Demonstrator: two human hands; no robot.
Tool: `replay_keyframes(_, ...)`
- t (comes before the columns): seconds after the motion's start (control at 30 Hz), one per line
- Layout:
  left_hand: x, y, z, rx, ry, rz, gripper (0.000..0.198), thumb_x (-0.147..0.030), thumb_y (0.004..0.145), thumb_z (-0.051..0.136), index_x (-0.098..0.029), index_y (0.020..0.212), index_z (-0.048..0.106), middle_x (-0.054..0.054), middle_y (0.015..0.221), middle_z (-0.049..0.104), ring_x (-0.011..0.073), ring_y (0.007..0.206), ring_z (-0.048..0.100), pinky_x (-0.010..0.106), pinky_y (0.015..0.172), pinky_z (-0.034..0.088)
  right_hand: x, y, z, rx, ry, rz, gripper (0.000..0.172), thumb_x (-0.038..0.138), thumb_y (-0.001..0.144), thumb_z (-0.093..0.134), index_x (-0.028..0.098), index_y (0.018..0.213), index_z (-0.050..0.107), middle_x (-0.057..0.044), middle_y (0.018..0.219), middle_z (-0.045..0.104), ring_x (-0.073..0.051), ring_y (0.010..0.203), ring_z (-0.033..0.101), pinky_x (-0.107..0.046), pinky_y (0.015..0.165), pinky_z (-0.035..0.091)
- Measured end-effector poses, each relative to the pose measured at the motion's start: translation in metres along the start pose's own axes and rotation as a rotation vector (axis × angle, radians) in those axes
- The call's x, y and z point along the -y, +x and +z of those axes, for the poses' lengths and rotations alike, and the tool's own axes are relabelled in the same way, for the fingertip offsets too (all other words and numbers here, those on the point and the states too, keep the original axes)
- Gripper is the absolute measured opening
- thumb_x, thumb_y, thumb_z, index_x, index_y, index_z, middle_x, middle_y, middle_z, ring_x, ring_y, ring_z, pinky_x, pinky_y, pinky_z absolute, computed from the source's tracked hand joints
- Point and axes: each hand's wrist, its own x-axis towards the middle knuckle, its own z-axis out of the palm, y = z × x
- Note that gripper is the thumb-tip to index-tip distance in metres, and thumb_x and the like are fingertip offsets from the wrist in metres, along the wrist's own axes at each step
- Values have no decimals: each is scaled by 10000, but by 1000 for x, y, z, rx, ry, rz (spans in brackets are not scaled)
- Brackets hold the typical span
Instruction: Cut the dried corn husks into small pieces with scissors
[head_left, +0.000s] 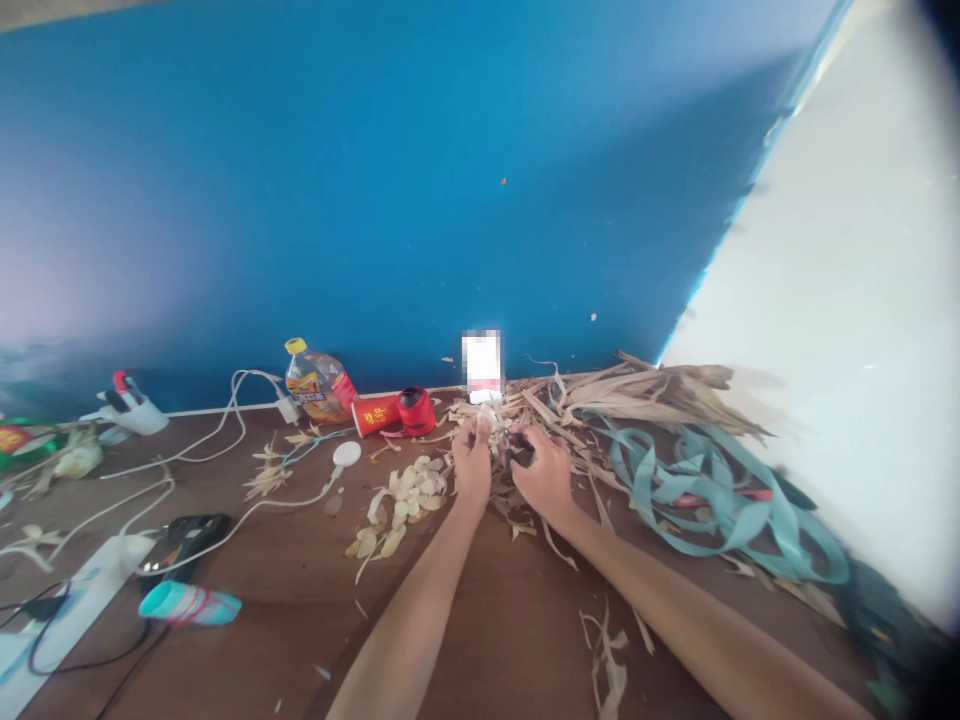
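Close together over the far middle of the table are both my hands. My left hand (471, 462) is closed, pinching a pale piece of dried husk (489, 415) at its fingertips. Right beside it, my right hand (541, 474) is closed round small scissors (509, 458) with dark handles; the blades are close to the held piece and partly hidden by the fingers. Dry husk scraps lie under and around both hands. A heap of cut, petal-like husk pieces (409, 495) is left of my left hand.
Long dried husks (652, 390) lie along the wall, near a tangled teal ribbon (645, 470). A bottle (319, 385), a red paper cup (375, 413) and a red roll (416, 411) sit left. White cables, a power strip (75, 610) and a turquoise roll (187, 604) lie nearer.
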Motion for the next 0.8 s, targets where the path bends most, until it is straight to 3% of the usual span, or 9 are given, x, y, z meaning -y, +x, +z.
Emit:
replay_keyframes(0.07, -1, 0, 0, 7, 10, 6, 296, -459, 812, 550, -167, 768, 574, -20, 613, 495, 99, 550, 445, 223, 557, 408, 1, 1, 0, -19, -60, -29, 354, 240, 729, 575, 223, 1081, 608, -56, 1044, 695, -254, 1007, 586, -381, 931, 347)
replay_keyframes(0.17, -1, 1, -2, 7, 48, 40, 236, -398, 798, 566, -169, 749, 592, -6, 638, 527, 116, 592, 471, 232, 586, 414, 3, 3, 0, -1, -117, -35, 410, 277, 729, 598, 230, 1136, 606, -59, 988, 698, -285, 1028, 536, -418, 942, 335)
replay_keyframes(0.3, -1, 2, -6, -17, 112, 113, 179, -331, 784, 574, -162, 790, 632, 8, 702, 579, 123, 646, 487, 241, 646, 413, 0, 3, 0, -26, -17, -48, 436, 201, 721, 560, 201, 1157, 580, -78, 1043, 670, -273, 1027, 539, -406, 923, 392)
replay_keyframes(0.47, 3, 2, -6, -2, 118, 119, 217, -328, 800, 556, -154, 892, 647, 0, 685, 578, 112, 594, 469, 231, 599, 386, -4, -1, 1, -93, 84, -61, 443, 142, 732, 504, 198, 1171, 539, -84, 1157, 630, -254, 1108, 543, -409, 981, 394)
replay_keyframes(0.7, 11, 5, -6, 1, 177, 84, 230, -354, 783, 594, -151, 864, 665, 19, 699, 626, 133, 628, 537, 246, 638, 416, 0, 1, 1, -162, 47, -55, 593, 289, 796, 529, 158, 1351, 366, -142, 1246, 558, -276, 1184, 498, -445, 996, 395)
replay_keyframes(0.8, 7, 4, -5, 62, 154, 58, 243, -381, 788, 594, -150, 829, 657, 11, 666, 614, 127, 597, 525, 241, 610, 408, 2, 1, -1, -129, 81, 4, 594, 353, 813, 546, 163, 1349, 374, -137, 1208, 580, -266, 1105, 554, -407, 936, 444)
